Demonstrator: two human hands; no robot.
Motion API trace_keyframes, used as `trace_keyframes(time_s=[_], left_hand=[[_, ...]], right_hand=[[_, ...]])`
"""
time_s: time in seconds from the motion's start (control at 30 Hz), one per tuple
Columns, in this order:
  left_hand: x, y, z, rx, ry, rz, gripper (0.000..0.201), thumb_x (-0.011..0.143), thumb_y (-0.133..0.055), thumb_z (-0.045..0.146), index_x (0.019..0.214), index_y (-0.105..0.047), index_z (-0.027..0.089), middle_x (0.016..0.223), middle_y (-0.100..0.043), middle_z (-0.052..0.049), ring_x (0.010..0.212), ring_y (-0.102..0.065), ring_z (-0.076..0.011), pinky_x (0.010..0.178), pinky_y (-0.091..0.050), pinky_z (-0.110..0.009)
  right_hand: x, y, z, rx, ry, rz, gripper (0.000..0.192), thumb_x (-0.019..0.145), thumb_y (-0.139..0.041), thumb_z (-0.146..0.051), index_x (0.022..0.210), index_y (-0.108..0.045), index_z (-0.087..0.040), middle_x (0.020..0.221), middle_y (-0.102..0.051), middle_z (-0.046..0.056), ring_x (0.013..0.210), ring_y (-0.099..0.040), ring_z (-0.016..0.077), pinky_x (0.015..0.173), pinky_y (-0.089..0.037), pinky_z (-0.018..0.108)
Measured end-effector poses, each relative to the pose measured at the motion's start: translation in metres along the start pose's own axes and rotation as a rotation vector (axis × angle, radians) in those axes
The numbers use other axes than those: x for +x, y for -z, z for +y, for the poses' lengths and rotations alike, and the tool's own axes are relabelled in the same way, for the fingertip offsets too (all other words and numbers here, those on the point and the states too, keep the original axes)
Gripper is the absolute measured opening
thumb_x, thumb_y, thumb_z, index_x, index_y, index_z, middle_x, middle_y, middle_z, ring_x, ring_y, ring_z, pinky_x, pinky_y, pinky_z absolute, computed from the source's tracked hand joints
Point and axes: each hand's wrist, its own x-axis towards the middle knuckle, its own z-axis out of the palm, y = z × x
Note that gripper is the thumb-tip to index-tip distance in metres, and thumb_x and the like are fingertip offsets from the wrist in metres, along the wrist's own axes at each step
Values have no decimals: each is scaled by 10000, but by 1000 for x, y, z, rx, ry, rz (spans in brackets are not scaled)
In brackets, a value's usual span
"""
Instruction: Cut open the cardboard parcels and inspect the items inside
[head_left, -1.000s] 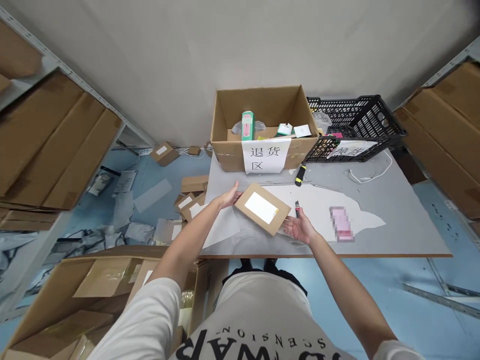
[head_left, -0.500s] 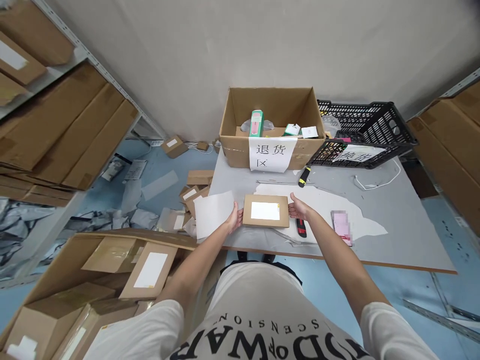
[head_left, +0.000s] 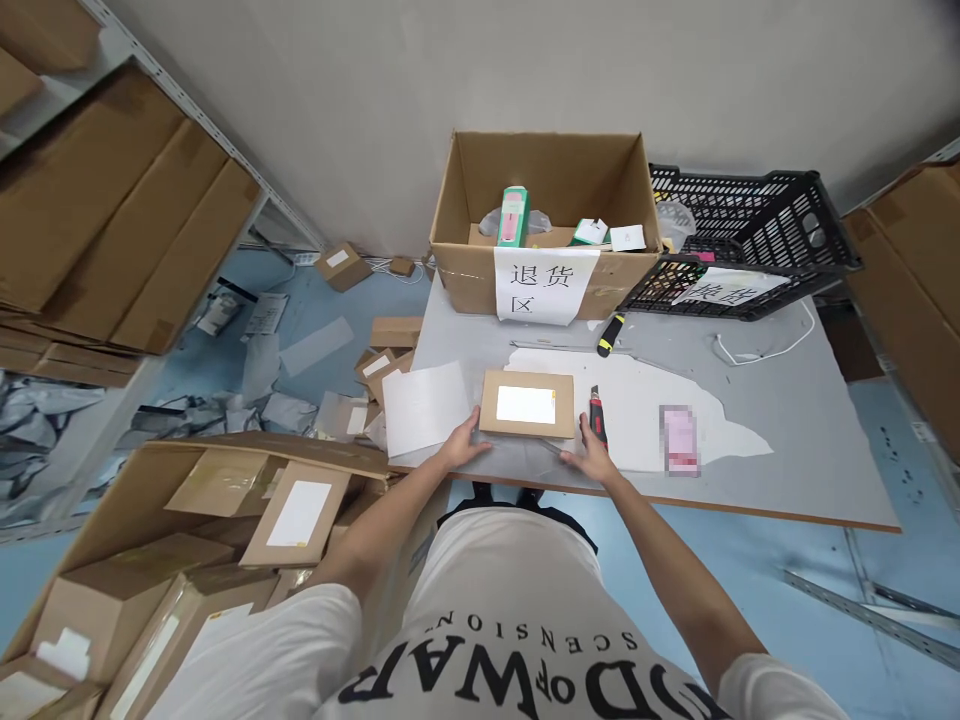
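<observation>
Flat brown cardboard parcel w/ white label point(head_left: 526, 404) lies label-up on grey worktop point(head_left: 787, 420), square to the person, so readable. Left hand point(head_left: 466, 447) fingers spread, touching its near-left corner; right hand point(head_left: 592, 458) open at near-right, holding nothing, red-black utility knife point(head_left: 597, 418) just beyond it.

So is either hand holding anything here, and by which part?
Nothing is lifted. The flat brown cardboard parcel with a white label lies on the grey table; the left hand touches its near-left corner, the right hand rests beside it.
</observation>
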Motion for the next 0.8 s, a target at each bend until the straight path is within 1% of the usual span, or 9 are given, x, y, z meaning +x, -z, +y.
trace_keyframes(time_s=[0.07, 0.13, 0.2, 0.3, 0.37, 0.47, 0.63, 0.73, 0.8], left_hand=[[0, -7, -4, -26, 25, 31, 973, 620, -713, 472, 1439, -273, 183, 1515, -237, -85, 1396, -211, -253, 1149, -128, -374], [2, -13, -6, -43, 36, 55, 898, 667, -676, 451, 1432, -286, 186, 1510, -256, -81, 1394, -221, -248, 1144, -143, -370], [5, -17, -6, -47, 24, 54, 811, 719, -628, 436, 1423, -304, 197, 1492, -304, -75, 1380, -260, -245, 1134, -171, -375], [6, -19, -1, -65, 18, 64, 727, 753, -587, 427, 1402, -347, 206, 1444, -397, -72, 1355, -317, -243, 1119, -207, -374], [5, -18, 5, -78, 24, 81, 709, 747, -592, 424, 1385, -376, 203, 1404, -454, -72, 1344, -335, -242, 1112, -224, -372], [5, -12, 21, -49, 14, 107, 651, 757, -575, 431, 1349, -432, 199, 1332, -532, -70, 1284, -419, -243, 1078, -282, -362], [14, 11, 57, 140, -28, 158, 527, 827, -461, 512, 1205, -584, 167, 1079, -678, -63, 976, -609, -234, 893, -439, -322], [25, 26, 76, 242, -63, 203, 518, 833, -429, 549, 1068, -664, 152, 935, -705, -57, 868, -625, -230, 797, -460, -299], [33, 32, 84, 264, -34, 209, 512, 822, -429, 570, 955, -699, 156, 867, -707, -50, 838, -624, -229, 763, -459, -291]], right_hand=[[-2, -7, 8, -117, 91, 35, 1090, 551, -799, -205, 1458, -197, -243, 1544, -161, 44, 1415, -136, 190, 1131, -189, 359], [-1, -16, 9, -152, 135, 49, 1067, 572, -779, -226, 1458, -184, -237, 1534, -200, 52, 1401, -196, 208, 1122, -215, 403], [1, -23, 4, -150, 128, 49, 974, 610, -740, -229, 1441, -233, -239, 1489, -319, 47, 1373, -275, 229, 1109, -239, 443], [0, -29, -4, -180, 119, 69, 791, 662, -673, -222, 1385, -352, -238, 1334, -531, 34, 1318, -371, 252, 1075, -293, 475], [-1, -29, -9, -260, 145, 72, 710, 683, -653, -240, 1348, -404, -243, 1245, -601, 20, 1273, -426, 252, 1052, -331, 461], [0, -23, -22, -368, 191, 66, 595, 688, -671, -285, 1259, -509, -252, 1164, -644, 21, 1166, -518, 261, 1023, -363, 444], [7, -15, -65, -611, 268, 40, 339, 755, -619, -400, 1046, -656, -229, 969, -703, 64, 946, -617, 278, 897, -433, 407], [11, -15, -91, -776, 307, 2, 354, 791, -560, -469, 999, -679, -207, 901, -714, 74, 866, -633, 262, 798, -450, 344], [15, -16, -103, -832, 288, -3, 386, 790, -545, -510, 968, -690, -200, 879, -718, 72, 830, -635, 248, 761, -445, 314]])
